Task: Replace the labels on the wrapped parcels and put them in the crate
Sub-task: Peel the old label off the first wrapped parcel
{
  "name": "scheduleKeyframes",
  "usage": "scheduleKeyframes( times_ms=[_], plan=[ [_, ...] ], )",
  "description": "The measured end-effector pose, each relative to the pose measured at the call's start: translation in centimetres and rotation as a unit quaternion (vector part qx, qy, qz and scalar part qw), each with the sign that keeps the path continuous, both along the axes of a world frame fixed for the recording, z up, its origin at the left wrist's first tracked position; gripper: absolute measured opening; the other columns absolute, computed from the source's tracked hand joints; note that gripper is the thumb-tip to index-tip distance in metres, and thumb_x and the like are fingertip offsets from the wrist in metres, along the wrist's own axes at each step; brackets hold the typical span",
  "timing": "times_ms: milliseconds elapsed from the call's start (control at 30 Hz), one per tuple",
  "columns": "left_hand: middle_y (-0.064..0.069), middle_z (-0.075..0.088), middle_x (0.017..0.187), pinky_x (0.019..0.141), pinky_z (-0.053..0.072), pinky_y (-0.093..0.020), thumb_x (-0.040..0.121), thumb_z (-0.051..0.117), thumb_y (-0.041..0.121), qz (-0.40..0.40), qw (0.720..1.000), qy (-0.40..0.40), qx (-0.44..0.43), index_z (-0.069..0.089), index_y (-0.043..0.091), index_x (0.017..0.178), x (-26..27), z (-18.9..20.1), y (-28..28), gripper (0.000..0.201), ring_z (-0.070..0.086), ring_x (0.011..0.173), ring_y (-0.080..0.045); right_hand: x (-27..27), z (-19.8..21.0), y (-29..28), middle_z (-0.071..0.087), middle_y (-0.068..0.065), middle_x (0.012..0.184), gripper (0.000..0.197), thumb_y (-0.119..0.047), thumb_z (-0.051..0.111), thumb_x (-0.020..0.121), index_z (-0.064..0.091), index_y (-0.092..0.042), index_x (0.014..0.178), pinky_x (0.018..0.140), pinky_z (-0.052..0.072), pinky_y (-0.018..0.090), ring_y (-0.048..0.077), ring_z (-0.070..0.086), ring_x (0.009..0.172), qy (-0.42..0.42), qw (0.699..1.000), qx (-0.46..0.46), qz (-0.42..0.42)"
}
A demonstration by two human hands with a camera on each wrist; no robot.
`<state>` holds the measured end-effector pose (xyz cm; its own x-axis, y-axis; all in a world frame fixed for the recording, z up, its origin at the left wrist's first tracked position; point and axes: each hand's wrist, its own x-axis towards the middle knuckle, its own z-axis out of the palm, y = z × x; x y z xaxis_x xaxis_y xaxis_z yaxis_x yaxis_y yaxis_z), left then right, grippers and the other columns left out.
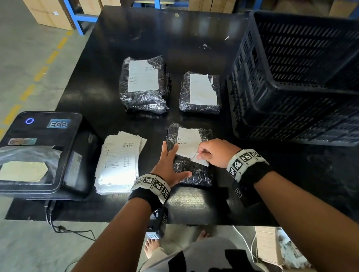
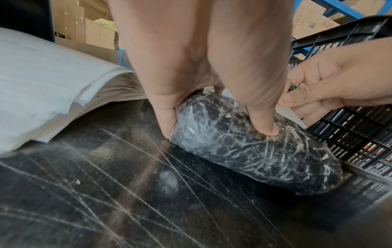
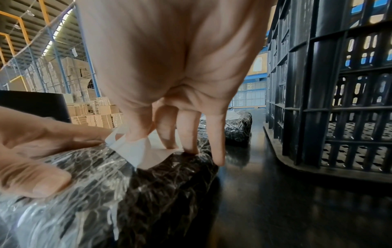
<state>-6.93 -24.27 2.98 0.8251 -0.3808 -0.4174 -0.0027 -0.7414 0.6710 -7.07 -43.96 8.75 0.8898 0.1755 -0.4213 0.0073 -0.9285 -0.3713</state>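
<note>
Left hand presses the near-edge parcel flat while right hand pinches its label; best peeled low and slowly.

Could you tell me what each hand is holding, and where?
Right hand pinches the old label at its peeled near corner; left hand presses the nearest parcel's left side.
</note>
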Motion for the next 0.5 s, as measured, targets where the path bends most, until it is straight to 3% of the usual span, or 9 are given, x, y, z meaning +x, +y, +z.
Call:
scheduleKeyframes(
  times_ms=[133,300,400,500],
  plan=[
    [0.004,-0.024,0.156,0.107,0.038,-0.041,0.075,0.076,0.042,-0.003,1.0,0.001,0.004,0.007,0.032,0.151,0.1,-0.1,0.0,0.103,0.03,0.14,-0.025,0.5,0.0,-0.3,0.058,-0.007,0.083,0.019,-0.032,0.053,0.097,0.063,-0.017,0.101,0.07,0.038,0.027,0.013,0.053,0.074,0.011,1.0,0.002,-0.004],
    [0.004,-0.024,0.156,0.107,0.038,-0.041,0.075,0.076,0.042,-0.003,1.0,0.004,0.003,0.007,0.033,0.151,0.1,-0.1,0.0,0.103,0.03,0.141,-0.025,1.0,-0.5,-0.8,0.049,-0.014,0.073,0.012,-0.03,0.054,0.096,0.055,-0.023,0.087,0.07,0.037,0.026,0.006,0.048,0.066,0.02,0.999,0.022,-0.016],
    [0.004,-0.025,0.156,0.107,0.037,-0.04,0.075,0.076,0.042,-0.003,1.0,0.003,0.003,0.007,0.033,0.151,0.1,-0.1,0.0,0.103,0.03,0.141,-0.025,1.0,-0.7,-1.3,0.045,-0.016,0.072,0.01,-0.028,0.055,0.097,0.058,-0.02,0.092,0.064,0.034,0.021,-0.001,0.043,0.063,0.016,0.998,0.048,-0.04],
    [0.004,-0.024,0.156,0.108,0.037,-0.042,0.075,0.076,0.042,-0.004,1.0,0.003,0.002,0.006,0.033,0.151,0.0,-0.1,0.0,0.103,0.028,0.141,-0.025,0.5,-0.6,-1.4,0.048,-0.013,0.072,0.01,-0.028,0.056,0.096,0.057,-0.02,0.091,0.062,0.035,0.02,0.003,0.046,0.063,0.016,0.995,0.072,-0.066]
  ],
)
